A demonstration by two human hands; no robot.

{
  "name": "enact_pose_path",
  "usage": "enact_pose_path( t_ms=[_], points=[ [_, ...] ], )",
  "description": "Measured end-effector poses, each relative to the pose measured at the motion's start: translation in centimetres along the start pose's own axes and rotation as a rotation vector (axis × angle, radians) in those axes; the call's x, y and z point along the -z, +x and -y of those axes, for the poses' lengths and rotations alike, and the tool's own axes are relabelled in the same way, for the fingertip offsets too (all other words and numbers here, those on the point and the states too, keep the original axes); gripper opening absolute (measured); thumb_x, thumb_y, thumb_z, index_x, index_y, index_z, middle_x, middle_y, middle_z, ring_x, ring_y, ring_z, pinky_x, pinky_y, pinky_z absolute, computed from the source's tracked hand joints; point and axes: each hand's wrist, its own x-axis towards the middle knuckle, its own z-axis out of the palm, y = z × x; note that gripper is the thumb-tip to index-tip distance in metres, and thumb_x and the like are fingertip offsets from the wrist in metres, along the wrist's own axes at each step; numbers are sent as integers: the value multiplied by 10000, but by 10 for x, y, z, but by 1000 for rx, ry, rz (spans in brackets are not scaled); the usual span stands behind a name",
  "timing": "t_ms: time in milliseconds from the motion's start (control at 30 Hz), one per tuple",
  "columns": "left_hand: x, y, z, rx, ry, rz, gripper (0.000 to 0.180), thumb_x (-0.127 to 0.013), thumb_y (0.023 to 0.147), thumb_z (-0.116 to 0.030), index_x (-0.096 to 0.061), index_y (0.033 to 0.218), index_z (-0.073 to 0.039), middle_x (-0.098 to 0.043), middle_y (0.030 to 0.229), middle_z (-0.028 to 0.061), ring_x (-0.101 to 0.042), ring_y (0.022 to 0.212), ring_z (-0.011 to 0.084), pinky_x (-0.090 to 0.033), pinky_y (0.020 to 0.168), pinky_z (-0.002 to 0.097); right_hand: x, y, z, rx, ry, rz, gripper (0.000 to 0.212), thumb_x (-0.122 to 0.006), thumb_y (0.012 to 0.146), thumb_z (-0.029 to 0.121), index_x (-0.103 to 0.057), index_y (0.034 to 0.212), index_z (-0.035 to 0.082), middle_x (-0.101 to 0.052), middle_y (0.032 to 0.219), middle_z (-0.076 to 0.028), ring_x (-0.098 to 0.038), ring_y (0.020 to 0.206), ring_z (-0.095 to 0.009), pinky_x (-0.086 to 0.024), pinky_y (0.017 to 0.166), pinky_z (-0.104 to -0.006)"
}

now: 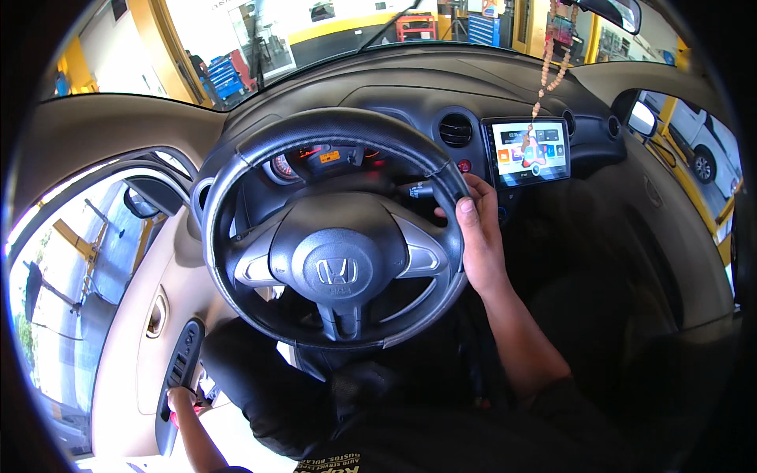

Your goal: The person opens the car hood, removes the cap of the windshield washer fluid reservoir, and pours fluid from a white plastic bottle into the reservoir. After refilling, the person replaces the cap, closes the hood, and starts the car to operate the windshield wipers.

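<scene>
My right hand is closed on the right side of the black steering wheel, its thumb along the front of the rim and its fingers going behind. The wheel has silver spoke trims and a round centre pad. At the lower left, my left hand curls over the rear part of the driver's door armrest, just behind the window switch panel; its fingertips are partly hidden. Close to that hand is a small red patch that I cannot make out. Behind the wheel, the instrument cluster is lit.
A lit touchscreen is in the middle of the dashboard, beside a round air vent. Wooden beads hang in front of it. My bent leg is under the wheel. Outside are blue tool cabinets and a white car.
</scene>
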Motion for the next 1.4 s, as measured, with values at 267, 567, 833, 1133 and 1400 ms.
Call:
enact_pose_path(
  t_ms=[267,567,833,1133,1400],
  points=[
    [9,-48,14,-166,104,-109,703,-701,855,-173,-440,1398,190,-547,1450,298,-544,1396,394,-449,1186,397,-8,-2,6,20,37,-84,669,-628,1051,507,-450,1394,-39,-577,1197,-96,-655,889,-134,-574,818,-288],
    [11,-66,9,-135,99,-81,838,-837,792,-266,-462,1393,183,-556,1464,295,-557,1399,364,-467,1170,383,-8,-3,12,-27,36,-95,692,-651,1032,528,-457,1384,-35,-605,1146,-108,-676,923,-147,-583,838,-289],
    [-25,-53,11,-158,247,3,813,-831,743,-236,-480,1349,178,-665,1351,288,-656,1296,359,-533,1097,405,21,-21,-27,-150,465,-85,614,-457,1115,533,-429,1437,11,-620,1259,-126,-693,1026,-166,-571,893,-298],
    [2,-226,-48,-426,218,90,495,-849,770,-407,-791,1055,-7,-763,1096,268,-756,1079,363,-609,913,473,104,-47,-88,-638,-644,414,341,-616,1044,285,-679,1253,23,-754,1110,-184,-737,959,-280,-566,904,-412],
    [106,-344,-112,-286,162,460,358,-767,917,-289,-761,1186,-52,-768,1107,233,-758,1062,328,-613,832,438,140,-83,-122,-948,-1211,719,468,-667,993,392,-708,1265,13,-744,1157,-269,-721,1111,-397,-565,964,-499]
  ],
)
